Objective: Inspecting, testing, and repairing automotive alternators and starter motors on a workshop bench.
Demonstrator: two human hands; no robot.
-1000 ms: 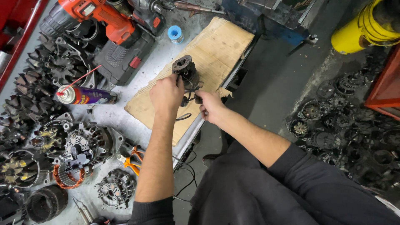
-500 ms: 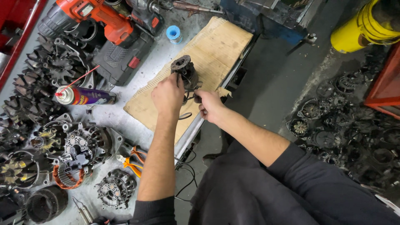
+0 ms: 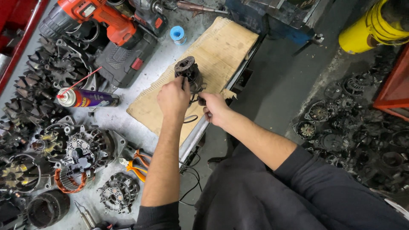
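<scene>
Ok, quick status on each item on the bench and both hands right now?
Left hand: closed on the motor housing's side.
Right hand: grip at the housing's base, fingers curled.
Motor housing: upright on the cardboard sheet, open end up.
Spray can: lying on its side, red straw fitted.
Cordless drill: lying down, unheld.
Orange-handled pliers: lying flat at the bench edge.
Blue spool: standing on end.

one head-worn camera looks steeply down from above the workbench [image 3: 106, 123], fairly near, arms reaching away from the lens
</scene>
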